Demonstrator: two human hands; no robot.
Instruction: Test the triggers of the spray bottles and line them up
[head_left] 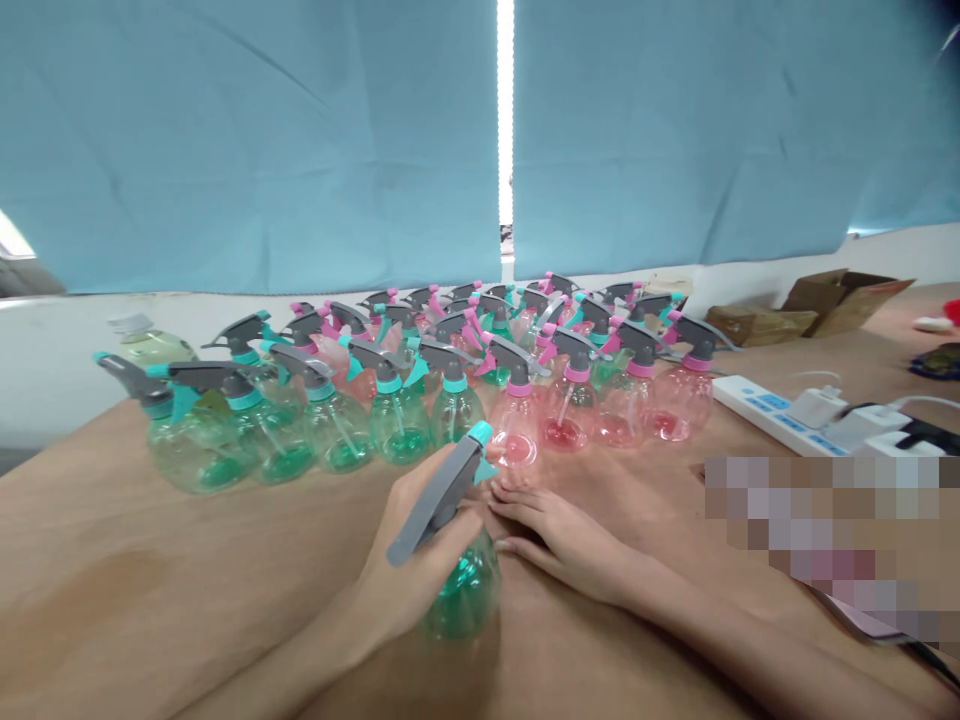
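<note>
A green see-through spray bottle with a grey and turquoise spray head stands upright near the table's front. My left hand is wrapped round its neck, just under the spray head. On the bottle's right, my right hand has its fingers stretched out and holds nothing. Its fingertips are close to the bottle and the turquoise trigger; whether they touch cannot be made out. Just behind stand a green spray bottle and a pink spray bottle, part of a front row, green on the left and pink on the right.
Several more spray bottles crowd behind that row. A white power strip with plugged-in chargers lies to the right. Cardboard boxes sit at the back right, and a bottle with a white cap at the back left. Blue curtains hang behind.
</note>
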